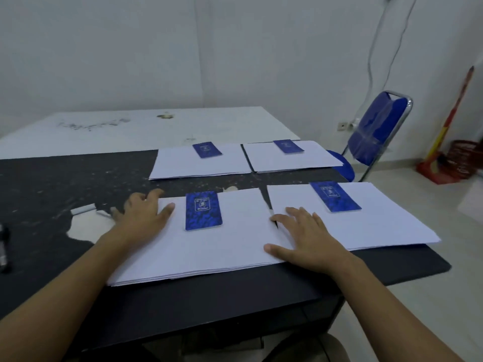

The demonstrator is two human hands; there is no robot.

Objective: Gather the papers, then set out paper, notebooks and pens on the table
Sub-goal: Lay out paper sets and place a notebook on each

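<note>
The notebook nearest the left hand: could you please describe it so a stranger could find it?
Four paper stacks lie on the black table, each with a blue notebook. Take the near left stack. Its notebook alone lies right beside the left hand.

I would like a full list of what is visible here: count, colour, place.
paper stacks: four, white, two rows on the table's right part
notebooks: four, blue, one upon each stack
table: one, black near, white beyond
chair: one, blue, beyond the table's right end
basket: one, red, floor, far right
left hand: open, flat on the near left stack's left edge
right hand: open, flat across the two near stacks' facing edges
</note>
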